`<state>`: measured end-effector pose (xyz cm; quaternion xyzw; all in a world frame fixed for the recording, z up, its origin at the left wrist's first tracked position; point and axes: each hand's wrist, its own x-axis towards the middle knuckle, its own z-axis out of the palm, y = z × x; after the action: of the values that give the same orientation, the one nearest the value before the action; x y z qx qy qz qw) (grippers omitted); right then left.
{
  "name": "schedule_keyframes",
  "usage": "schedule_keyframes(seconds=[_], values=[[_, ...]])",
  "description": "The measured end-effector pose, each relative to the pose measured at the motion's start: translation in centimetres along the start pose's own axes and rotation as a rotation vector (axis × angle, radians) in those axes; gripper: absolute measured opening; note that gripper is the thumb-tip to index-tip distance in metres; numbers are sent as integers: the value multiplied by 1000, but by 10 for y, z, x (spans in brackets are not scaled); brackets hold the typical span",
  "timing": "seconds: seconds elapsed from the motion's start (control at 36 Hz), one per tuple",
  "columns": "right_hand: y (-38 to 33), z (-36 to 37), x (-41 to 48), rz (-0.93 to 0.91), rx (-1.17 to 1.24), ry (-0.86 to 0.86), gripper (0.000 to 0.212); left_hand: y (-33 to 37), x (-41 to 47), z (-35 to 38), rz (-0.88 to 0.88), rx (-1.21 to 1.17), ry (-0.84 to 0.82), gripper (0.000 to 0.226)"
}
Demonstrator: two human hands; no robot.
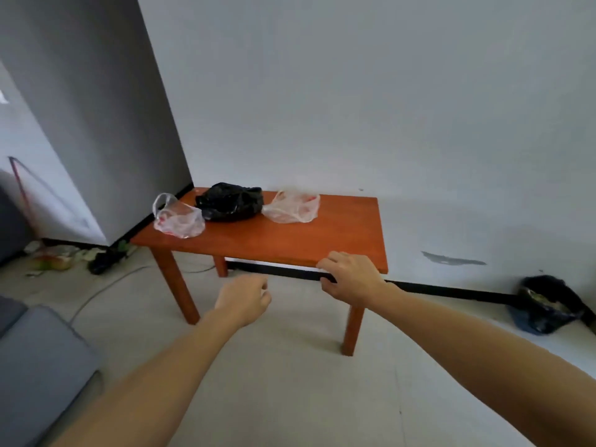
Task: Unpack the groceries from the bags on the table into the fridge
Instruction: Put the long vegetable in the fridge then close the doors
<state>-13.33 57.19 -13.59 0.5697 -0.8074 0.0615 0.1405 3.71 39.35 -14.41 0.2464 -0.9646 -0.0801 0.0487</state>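
Observation:
Three bags sit on a low orange-brown wooden table (338, 240) against the wall: a clear plastic bag (179, 221) at the left, a black plastic bag (230, 201) in the middle, and another clear bag with red print (295, 208) to its right. The grey fridge (96, 124) stands tall at the left, its side touching the table's far left corner. Both my arms reach forward, short of the table. My left hand (243, 300) hangs in the air with loosely curled fingers and holds nothing. My right hand (350, 275) hovers by the table's front edge, fingers relaxed, empty.
Litter and dark items (74, 258) lie on the floor beside the fridge. A black bag (545, 304) sits on the floor at the right wall. A grey cushion (35, 366) fills the lower left. A cable (106, 285) runs across the tiled floor.

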Motion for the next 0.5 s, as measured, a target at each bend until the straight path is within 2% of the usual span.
schedule_keyframes(seconds=[0.28,0.39,0.5], values=[[15,74,188,-130,67,-44,34,-97,113,-11,-221,-50,31,20],[24,90,268,-169,98,-55,36,-132,155,-22,-258,-57,75,20],[13,113,324,-216,106,-101,38,-172,180,-21,-303,-51,38,21]])
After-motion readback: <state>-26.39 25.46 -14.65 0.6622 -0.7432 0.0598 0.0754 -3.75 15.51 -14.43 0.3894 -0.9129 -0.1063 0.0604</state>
